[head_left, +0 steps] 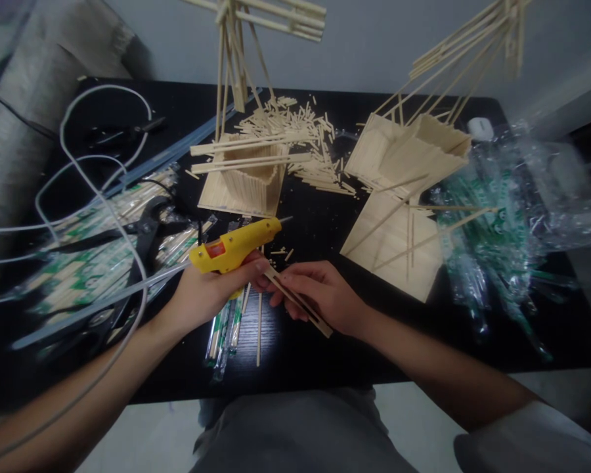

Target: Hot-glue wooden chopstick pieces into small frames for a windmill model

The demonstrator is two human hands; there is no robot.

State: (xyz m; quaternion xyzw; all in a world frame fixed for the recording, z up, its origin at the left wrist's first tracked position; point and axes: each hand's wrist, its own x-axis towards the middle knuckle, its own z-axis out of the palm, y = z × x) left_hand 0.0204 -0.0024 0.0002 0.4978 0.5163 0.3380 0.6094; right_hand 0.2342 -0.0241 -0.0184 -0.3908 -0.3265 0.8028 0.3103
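Note:
My left hand (217, 289) is closed round the grip of a yellow glue gun (236, 244), whose tip points right. A clear glue stick (103, 305) runs out of its back. The left fingertips also reach the upper end of a short bundle of wooden sticks (303, 303). My right hand (325, 292) is closed on this bundle, thumb on top and fingers underneath; it slants down to the right. Just below the left hand lie wrapped chopsticks (221, 335) and a loose chopstick (259, 332).
Behind the hands stand two wooden stick structures (249, 180) (418, 148), with a pile of cut pieces (300, 131) between them. Pliers (150, 230) and packaged chopsticks (98, 263) lie left. A white cable (113, 210) loops there. Plastic wrappers (492, 223) cover the right side.

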